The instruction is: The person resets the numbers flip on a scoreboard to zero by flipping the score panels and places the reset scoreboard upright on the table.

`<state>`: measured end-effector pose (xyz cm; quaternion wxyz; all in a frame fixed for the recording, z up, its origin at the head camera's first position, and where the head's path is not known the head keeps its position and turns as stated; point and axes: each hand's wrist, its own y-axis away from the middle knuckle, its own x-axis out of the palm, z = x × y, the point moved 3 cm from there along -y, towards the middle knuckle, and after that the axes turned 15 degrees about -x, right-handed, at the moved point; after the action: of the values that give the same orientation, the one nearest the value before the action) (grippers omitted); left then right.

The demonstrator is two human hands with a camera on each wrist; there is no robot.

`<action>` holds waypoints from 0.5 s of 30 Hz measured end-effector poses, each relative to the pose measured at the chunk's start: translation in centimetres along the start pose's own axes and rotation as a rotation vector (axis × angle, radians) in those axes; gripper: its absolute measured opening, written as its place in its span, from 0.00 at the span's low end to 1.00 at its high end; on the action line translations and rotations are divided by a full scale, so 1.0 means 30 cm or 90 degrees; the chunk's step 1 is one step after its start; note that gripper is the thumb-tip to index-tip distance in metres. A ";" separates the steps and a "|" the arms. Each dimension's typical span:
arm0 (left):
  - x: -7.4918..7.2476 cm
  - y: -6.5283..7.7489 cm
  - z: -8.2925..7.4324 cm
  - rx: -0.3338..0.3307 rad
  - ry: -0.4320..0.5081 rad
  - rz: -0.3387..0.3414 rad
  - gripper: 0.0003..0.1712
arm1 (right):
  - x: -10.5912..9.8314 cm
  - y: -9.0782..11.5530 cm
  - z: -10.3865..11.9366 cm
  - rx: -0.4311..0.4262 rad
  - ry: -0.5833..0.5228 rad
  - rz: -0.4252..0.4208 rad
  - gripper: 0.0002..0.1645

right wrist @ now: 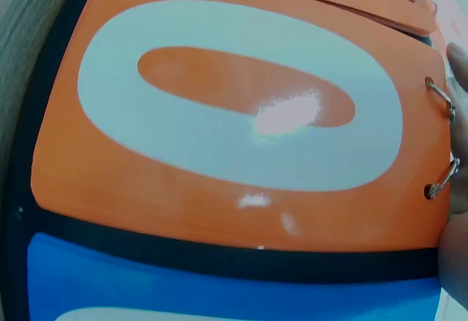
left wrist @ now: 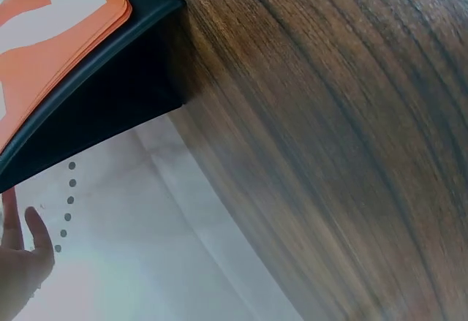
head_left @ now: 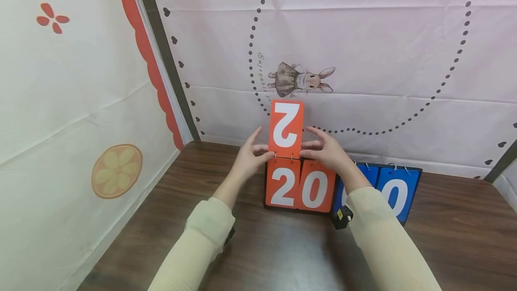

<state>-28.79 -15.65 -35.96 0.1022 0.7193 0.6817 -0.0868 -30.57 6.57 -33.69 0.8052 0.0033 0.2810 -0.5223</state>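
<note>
An orange flip-number card (head_left: 286, 130), showing an upside-down white 2, stands raised above the scoreboard's rings. My left hand (head_left: 251, 158) holds its lower left edge with thumb and fingers, the index stretched upward. At the opposite edge, my right hand (head_left: 326, 151) grips it, thumb low by the rings and fingertips partly behind the card. Below hang an orange 2 card (head_left: 284, 183) and an orange 0 card (right wrist: 241, 222) on a black stand (left wrist: 95, 127). Metal rings (right wrist: 441, 100) run along the 0 card's top edge.
Blue number cards (head_left: 397, 192), one with a white 0, stand to the right, partly covered by my right forearm. The wooden table (head_left: 266, 250) meets a pink patterned cloth (head_left: 383, 57) behind the scoreboard and a white cloth (head_left: 72, 102) at the left.
</note>
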 end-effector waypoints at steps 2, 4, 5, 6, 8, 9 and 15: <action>-0.004 0.002 0.006 -0.016 0.004 -0.004 0.35 | 0.004 0.001 0.000 -0.006 0.014 0.016 0.35; -0.007 0.006 0.012 -0.029 -0.002 0.003 0.27 | 0.007 0.002 0.002 -0.015 0.038 0.035 0.26; -0.007 0.007 0.016 -0.035 -0.008 0.010 0.24 | 0.009 0.003 0.003 -0.020 0.050 0.043 0.22; -0.008 0.007 0.019 -0.042 -0.015 0.017 0.22 | 0.010 0.004 0.005 -0.025 0.060 0.051 0.18; -0.008 0.006 0.025 -0.048 -0.032 0.038 0.20 | 0.009 0.007 0.008 -0.028 0.070 0.057 0.15; -0.008 0.006 0.027 -0.051 -0.041 0.047 0.19 | 0.008 0.009 0.008 -0.029 0.070 0.060 0.14; -0.009 0.004 0.039 -0.044 -0.046 0.067 0.19 | 0.004 0.015 0.003 -0.039 0.059 0.074 0.13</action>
<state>-28.69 -16.23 -37.01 0.1560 0.7465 0.6415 -0.0836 -30.11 6.63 -33.80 0.8197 0.0194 0.3333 -0.4654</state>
